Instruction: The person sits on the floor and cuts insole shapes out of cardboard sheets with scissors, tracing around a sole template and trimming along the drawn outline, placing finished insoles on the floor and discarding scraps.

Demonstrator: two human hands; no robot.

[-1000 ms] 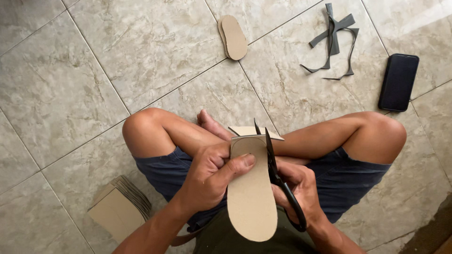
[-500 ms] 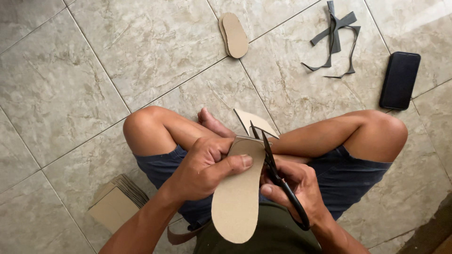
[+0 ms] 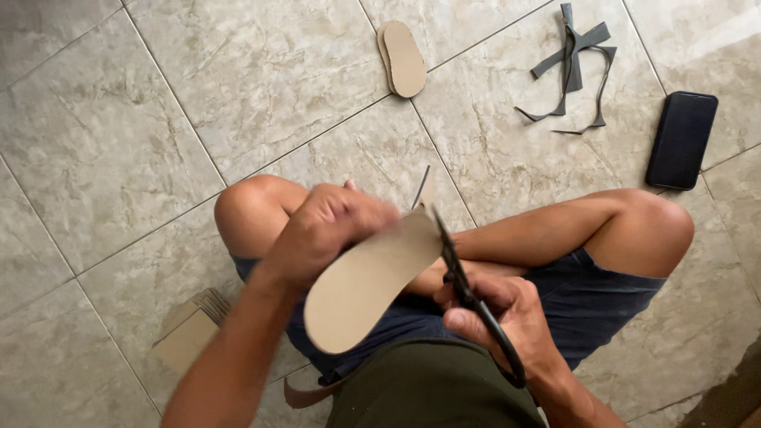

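I sit cross-legged on a tiled floor. My left hand (image 3: 329, 230) grips the upper end of a tan cardboard sole shape (image 3: 365, 289), which is tilted with its rounded end down toward the left. My right hand (image 3: 503, 317) holds black scissors (image 3: 468, 293); their blades meet the sole's top right edge. A thin offcut (image 3: 422, 189) sticks up just beyond the blades, above my shin.
A small stack of cut cardboard soles (image 3: 403, 59) lies on the tiles ahead. Dark grey straps (image 3: 572, 67) lie at the upper right beside a black phone (image 3: 682, 139). A pile of cardboard sheets (image 3: 190, 333) rests by my left thigh.
My left hand has turned the sole from nearly upright to tilted, its lower end swinging left. The scissors have worked around its top edge, and the offcut piece has dropped down behind.
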